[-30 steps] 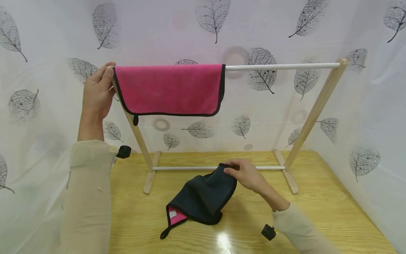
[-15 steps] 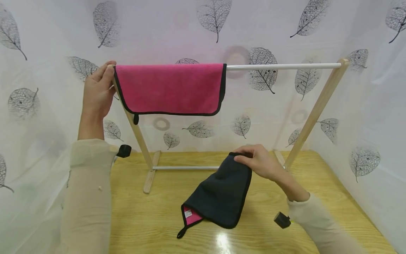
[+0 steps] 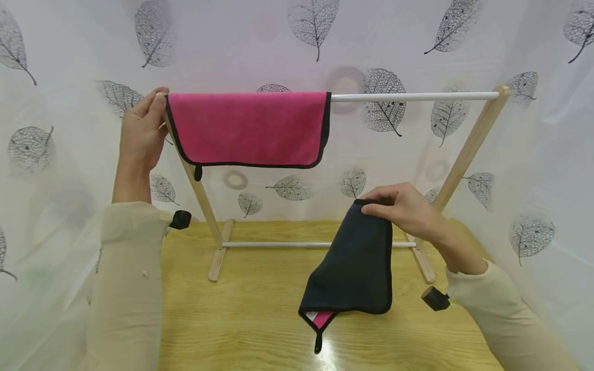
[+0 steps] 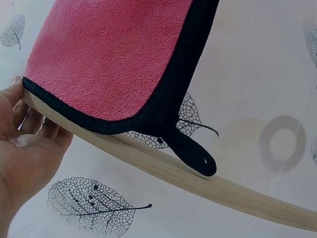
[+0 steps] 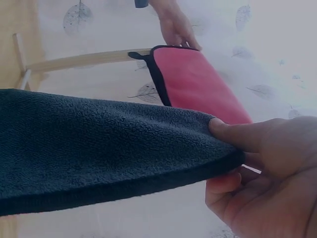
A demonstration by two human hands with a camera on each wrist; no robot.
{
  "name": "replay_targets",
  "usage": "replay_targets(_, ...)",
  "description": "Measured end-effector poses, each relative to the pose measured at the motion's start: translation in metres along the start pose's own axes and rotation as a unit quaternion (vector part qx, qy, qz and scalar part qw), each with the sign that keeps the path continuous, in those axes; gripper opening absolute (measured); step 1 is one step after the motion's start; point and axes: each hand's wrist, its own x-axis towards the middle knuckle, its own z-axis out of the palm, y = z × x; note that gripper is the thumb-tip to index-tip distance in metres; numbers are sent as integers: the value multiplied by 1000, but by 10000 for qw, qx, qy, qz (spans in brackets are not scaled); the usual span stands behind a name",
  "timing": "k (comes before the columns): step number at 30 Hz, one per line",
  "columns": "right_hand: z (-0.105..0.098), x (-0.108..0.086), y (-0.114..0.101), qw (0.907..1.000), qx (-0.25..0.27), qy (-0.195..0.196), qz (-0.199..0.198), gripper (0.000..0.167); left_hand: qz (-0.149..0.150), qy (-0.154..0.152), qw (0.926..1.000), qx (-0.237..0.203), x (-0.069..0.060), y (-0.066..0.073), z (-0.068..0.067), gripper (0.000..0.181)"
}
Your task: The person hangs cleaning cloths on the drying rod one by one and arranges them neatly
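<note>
A pink cloth [image 3: 250,131] with black edging hangs folded over the left part of the rack's white top bar [image 3: 413,97]. My left hand [image 3: 143,129] grips the top of the rack's left wooden post [image 4: 163,166], beside the cloth's edge. From my right hand [image 3: 408,211] hangs a dark grey cloth [image 3: 355,263], pinched at its upper edge between thumb and fingers, as the right wrist view also shows. One lower corner of it is turned to a pink side, with a black loop below. Part of the left hand's fingers is hidden behind the post.
The wooden rack's right post [image 3: 473,144] and lower white bar [image 3: 278,245] stand on a wood-grain table [image 3: 232,319]. A white leaf-print curtain [image 3: 297,62] surrounds the table at the back and sides.
My right hand has moved up and to the right, lifting the dark cloth, which now hangs straighter. The left hand and pink cloth are almost unchanged.
</note>
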Motion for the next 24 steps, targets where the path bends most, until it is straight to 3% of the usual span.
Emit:
replay_targets(9,-26,0,-9,9993,-359,-26,-112,19,12,-3,9999,117,0,0,0,50)
replay_targets(21,-62,2,-17,9929,-811,300,-818,18,38,-2,9998,192,0,0,1,50)
replay_targets(24,-71,4,-22,9918,-890,391,-824,19,22,7,9998,212,0,1,0,50)
